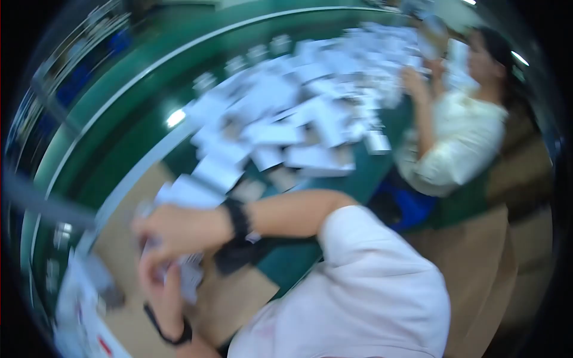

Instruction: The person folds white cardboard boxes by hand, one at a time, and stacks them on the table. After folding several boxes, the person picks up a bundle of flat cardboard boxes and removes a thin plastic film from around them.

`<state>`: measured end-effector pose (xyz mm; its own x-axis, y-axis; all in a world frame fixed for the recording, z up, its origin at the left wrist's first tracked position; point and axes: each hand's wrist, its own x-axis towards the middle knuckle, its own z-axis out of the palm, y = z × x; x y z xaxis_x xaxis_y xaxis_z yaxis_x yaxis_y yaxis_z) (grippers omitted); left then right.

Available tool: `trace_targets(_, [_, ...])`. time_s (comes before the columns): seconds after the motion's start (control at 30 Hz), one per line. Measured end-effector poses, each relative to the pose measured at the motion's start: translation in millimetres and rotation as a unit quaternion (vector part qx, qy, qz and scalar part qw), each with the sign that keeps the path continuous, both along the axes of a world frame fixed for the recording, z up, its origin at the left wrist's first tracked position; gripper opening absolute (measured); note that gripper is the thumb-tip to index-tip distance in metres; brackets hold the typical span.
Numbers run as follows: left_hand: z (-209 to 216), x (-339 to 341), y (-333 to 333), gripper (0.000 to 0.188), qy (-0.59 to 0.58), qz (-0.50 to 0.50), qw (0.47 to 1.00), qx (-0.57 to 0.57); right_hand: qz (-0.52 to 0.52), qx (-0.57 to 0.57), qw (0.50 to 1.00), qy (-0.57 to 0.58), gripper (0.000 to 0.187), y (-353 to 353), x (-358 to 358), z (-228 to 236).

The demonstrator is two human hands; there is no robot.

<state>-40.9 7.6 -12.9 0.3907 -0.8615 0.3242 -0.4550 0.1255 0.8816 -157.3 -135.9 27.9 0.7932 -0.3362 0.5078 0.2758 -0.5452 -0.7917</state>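
Hands at work: The right hand (182, 230), a dark watch (239, 221) on its wrist, bends over the left hand (160, 280) at the near left of the tabletop (289, 265).
Grip: The left thumb and fingers are closed about a small pale item (191, 279); the right fingers curl just above, but how they grip cannot be told through the blur.
Item's place: Between and just below the two hands, over a sheet of brown cardboard (239, 298).
Left wrist: A black band (168, 329) circles it.
White boxes: A loose heap of white boxes (271, 92) spreads across the tabletop beyond the hands, some lying flat, others tilted over their neighbors.
Inside the heap: Grey-brown faces show among the white ones, perhaps the insides of open boxes.
Print and labels: Too smeared to read; a small red mark (104, 346) shows at lower left.
Left edge: A grey and white block (101, 279) stands beside the cardboard.
Across the pile: A co-worker in a pale yellow top (462, 140) sits at the right, both hands raised near the heap's far end, with a blue seat (406, 206) below.
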Motion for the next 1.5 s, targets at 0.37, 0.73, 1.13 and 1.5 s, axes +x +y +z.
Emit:
trace_targets(0.37, [33.7, -41.8, -9.6, 0.050, 0.124, 0.058, 0.986, -0.093, -0.062, 0.189, 0.962, -0.188, 0.029, 33.9, -3.3, -3.0])
trace_targets(0.73, [14.1, -21.7, -5.7, 0.050, 0.232, 0.003, 0.972, -0.042, -0.047, 0.028, 0.985, -0.165, 0.019, 23.9, 4.2, -7.1])
trace_targets(1.13, [14.7, -7.7, -1.9, 0.068, 0.070, -0.066, 0.995, -0.034, 0.075, 0.155, 0.985, 0.011, 0.024, -12.8, -9.3, 7.2])
trace_targets(1.5, [24.4, -2.9, 3.4, 0.063, 0.164, -0.136, 0.977, -0.022, 0.048, 0.230, 0.970, 0.062, 0.022, -6.9, -6.5, 18.3])
